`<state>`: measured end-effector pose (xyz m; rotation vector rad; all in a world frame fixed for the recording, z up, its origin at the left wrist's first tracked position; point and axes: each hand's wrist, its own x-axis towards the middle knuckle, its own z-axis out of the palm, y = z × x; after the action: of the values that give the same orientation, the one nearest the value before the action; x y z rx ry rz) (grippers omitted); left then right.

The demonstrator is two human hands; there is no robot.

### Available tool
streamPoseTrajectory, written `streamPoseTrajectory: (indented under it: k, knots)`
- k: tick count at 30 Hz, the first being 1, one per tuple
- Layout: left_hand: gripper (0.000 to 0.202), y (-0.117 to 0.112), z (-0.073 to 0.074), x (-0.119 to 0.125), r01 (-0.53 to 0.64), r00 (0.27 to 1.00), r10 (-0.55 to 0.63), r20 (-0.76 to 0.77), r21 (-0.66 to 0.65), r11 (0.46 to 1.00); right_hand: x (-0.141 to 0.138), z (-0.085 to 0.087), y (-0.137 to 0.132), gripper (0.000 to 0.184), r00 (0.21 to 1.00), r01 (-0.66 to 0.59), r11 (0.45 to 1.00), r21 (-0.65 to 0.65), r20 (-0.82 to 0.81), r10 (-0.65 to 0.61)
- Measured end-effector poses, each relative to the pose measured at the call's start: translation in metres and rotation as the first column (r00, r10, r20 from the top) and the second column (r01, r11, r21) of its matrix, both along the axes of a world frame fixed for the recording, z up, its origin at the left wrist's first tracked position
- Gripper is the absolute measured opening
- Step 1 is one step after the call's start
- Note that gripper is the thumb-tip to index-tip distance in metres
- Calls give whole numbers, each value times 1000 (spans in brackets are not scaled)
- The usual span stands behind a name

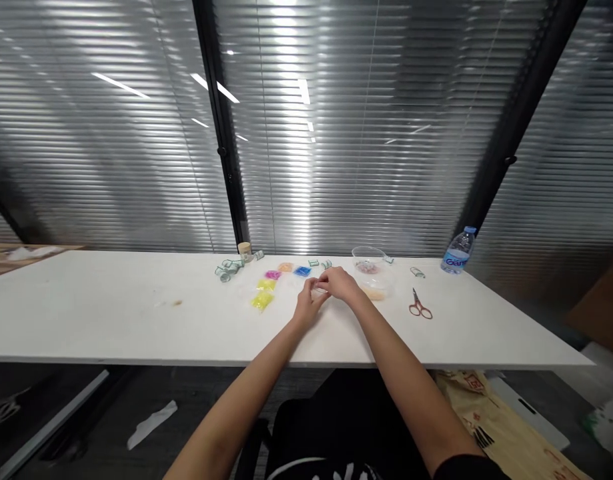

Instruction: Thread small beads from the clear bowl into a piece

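Observation:
Both my hands meet above the middle of the white table (pixel 136 313). My left hand (pixel 309 303) and my right hand (pixel 340 283) have their fingers pinched together on something small and pale that I cannot make out. Just left of them lie small bags of beads: yellow (pixel 262 301), a second yellow (pixel 267 285), pink (pixel 273 275), orange (pixel 285 267) and blue (pixel 302 271). Right of my right hand stands a clear plastic bowl (pixel 369 261) with a pale bag (pixel 375 293) in front of it.
Scissors (pixel 419 306) with brown handles lie right of the bowl. A water bottle (pixel 457 252) stands at the back right. Small green spools (pixel 229 268) and a little jar (pixel 245 250) sit at the back. Window blinds rise behind the table. Brown paper bags (pixel 491 413) lie on the floor.

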<state>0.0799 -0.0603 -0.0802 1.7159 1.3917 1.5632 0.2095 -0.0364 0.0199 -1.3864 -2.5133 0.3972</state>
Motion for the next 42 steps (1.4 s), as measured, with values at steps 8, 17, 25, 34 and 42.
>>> streamPoseTrajectory:
  k: [8,17,25,34,42]
  knots:
    - [35,15,-6,61,13,1000,-13,15,13,1000,50,-5,5,25,994,96,993,65,51,-99]
    - [35,16,-7,82,75,996,-74,-46,38,996,84,-19,6,29,991,131,985,115,-28,-128]
    - [34,18,-9,78,65,996,-64,-56,24,998,75,-27,2,27,982,170,976,139,-108,-156]
    - [33,22,-10,78,62,998,-61,-9,19,998,72,-41,14,25,911,239,966,96,-366,-189]
    - [36,33,-14,73,-20,998,21,59,-12,1000,84,-72,31,32,416,677,734,-49,-798,-437]
